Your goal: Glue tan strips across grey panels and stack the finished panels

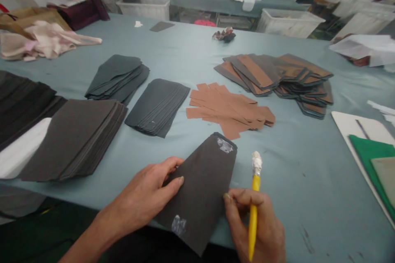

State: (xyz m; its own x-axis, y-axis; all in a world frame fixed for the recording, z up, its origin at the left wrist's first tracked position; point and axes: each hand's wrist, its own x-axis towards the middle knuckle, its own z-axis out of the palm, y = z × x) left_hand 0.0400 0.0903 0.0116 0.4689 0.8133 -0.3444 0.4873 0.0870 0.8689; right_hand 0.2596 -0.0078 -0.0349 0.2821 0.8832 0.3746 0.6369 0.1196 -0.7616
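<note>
Dark panel: sits pinched in left hand, with brush in right hand, and risks smudged whitish patches from stray contact.

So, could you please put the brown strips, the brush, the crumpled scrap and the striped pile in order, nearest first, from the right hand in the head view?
From the right hand:
1. Brush, held in it.
2. Brown strips, mid-table.
3. Striped pile, beyond the strips, to their right.
4. Crumpled scrap, toward the table's far edge.
</note>
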